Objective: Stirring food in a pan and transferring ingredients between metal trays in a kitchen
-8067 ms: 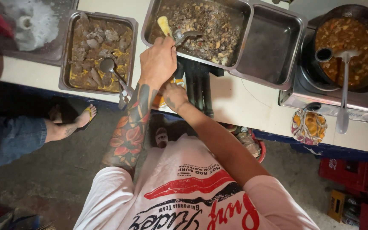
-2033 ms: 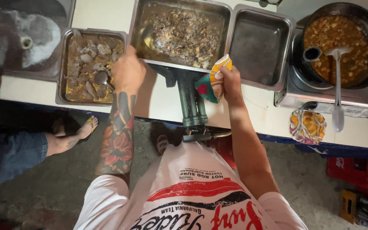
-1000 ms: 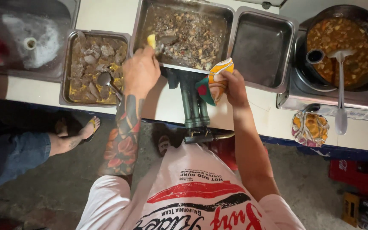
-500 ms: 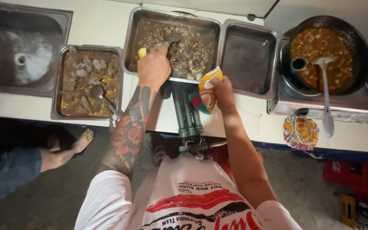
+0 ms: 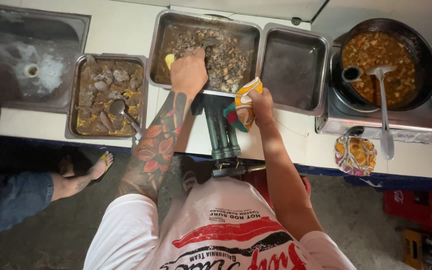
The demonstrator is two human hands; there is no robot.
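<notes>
My left hand (image 5: 188, 72) grips a yellow-handled spoon (image 5: 170, 60) whose bowl is down in the chopped dark food of the middle steel tray (image 5: 202, 19). My right hand (image 5: 262, 102) holds a folded orange, green and red cloth (image 5: 242, 106) against that tray's near right corner. An empty steel tray (image 5: 321, 75) sits just right of it. A smaller tray (image 5: 74, 95) of meat chunks in yellow sauce, with a ladle (image 5: 121, 111) in it, lies to the left.
A dark pan of orange stew (image 5: 382, 55) with a long ladle (image 5: 383, 107) sits on a stove at the right. A sink (image 5: 28, 60) is at the far left. A green gas cylinder (image 5: 221, 132) stands under the counter. Another person's sandalled foot (image 5: 93, 167) is at left.
My left hand moved the spoon from the left tray's side into the middle tray. My right hand brought the cloth to that tray's corner. The view shifted slightly.
</notes>
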